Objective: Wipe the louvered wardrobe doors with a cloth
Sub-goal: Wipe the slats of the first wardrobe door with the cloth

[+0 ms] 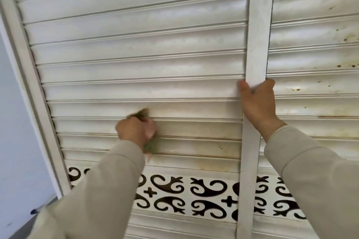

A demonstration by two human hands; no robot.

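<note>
White louvered wardrobe doors point(136, 54) fill the view. My left hand point(136, 130) grips a greenish cloth point(140, 113) and holds it against a slat in the lower part of the left door; a bit of cloth also hangs below my wrist. My right hand point(258, 103) grips the upright white stile point(256, 44) between the two doors, thumb on its left side and fingers round its right. Brownish grime lines the slats just below and to the right of the cloth.
The right door point(314, 25) carries dark spots and yellow-brown stains. A band of dark scroll cut-outs point(194, 196) runs under the slats. The door frame point(29, 83) slants down the left, with a pale wall point(11, 122) beyond it.
</note>
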